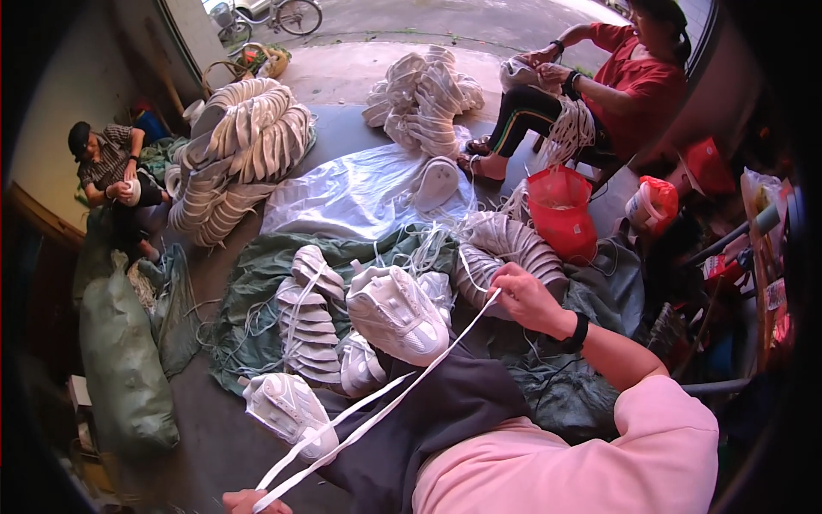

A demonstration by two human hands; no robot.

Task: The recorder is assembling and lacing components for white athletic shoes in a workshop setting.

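My right hand (524, 298) is raised over my lap and pinches one end of a white flat shoelace (377, 409). The lace runs in a doubled line down to my left hand (248, 502), which grips its other end at the bottom edge, mostly out of frame. A white sneaker upper (396, 313) rests on my dark-trousered knee just left of the right hand. A second white upper (289, 411) lies on the floor below the lace.
Stacks of white uppers (310, 321) lie on a green sheet (248, 300), with bigger piles (248, 146) farther off and loose laces scattered about. A person in red (625, 81) sits at upper right beside a red bucket (561, 210). Another person (107, 167) sits left. Green sacks (124, 368) lie at left.
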